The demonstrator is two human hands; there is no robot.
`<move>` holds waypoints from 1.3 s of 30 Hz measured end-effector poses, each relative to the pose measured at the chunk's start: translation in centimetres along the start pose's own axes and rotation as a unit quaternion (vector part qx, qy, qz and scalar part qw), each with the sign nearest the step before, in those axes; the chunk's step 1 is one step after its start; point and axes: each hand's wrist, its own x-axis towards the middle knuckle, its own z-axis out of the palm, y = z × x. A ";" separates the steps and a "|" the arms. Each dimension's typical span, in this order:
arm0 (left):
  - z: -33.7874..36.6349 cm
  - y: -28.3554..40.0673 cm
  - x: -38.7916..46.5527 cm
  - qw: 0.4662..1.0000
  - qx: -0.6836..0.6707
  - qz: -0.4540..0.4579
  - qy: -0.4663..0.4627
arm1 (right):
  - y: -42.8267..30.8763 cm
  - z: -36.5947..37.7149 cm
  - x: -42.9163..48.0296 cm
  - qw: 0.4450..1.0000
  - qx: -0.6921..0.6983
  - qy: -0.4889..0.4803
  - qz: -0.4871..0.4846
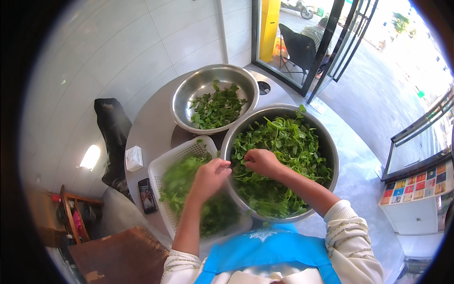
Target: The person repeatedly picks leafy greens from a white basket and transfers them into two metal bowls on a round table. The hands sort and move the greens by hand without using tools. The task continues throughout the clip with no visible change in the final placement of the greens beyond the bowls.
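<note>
My left hand (212,176) is over the inner edge of a white plastic basket (156,170) that holds leafy greens (181,174). Its fingertips point toward the neighbouring bowl; whether they pinch anything cannot be told. Just across the rim, my right hand (260,162) hovers with curled fingers over greens (291,142) heaped in a large metal bowl (333,156). I cannot tell if a stem is between its fingers. Behind the basket, a second metal bowl (179,106) contains a smaller pile of leafy stems (220,106).
A phone (147,196) and a white tissue pack (134,158) lie at the left of the round table (152,127). A brown wooden surface (120,255) is at lower left. Beyond the glass door (321,53), a person (315,35) sits by a black folding chair (299,46).
</note>
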 end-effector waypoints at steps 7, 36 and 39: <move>-0.3 -3.9 -2.6 0.997 -0.057 0.012 0.043 | 3.2 3.4 0.7 0.974 -0.162 -0.109 0.115; 6.3 -0.3 3.3 0.964 -0.244 0.075 0.072 | -1.5 -6.6 0.2 0.975 0.202 -0.070 -0.062; 5.4 -0.2 2.8 0.967 -0.235 0.061 0.073 | -2.9 -7.0 1.0 0.974 0.182 -0.086 -0.106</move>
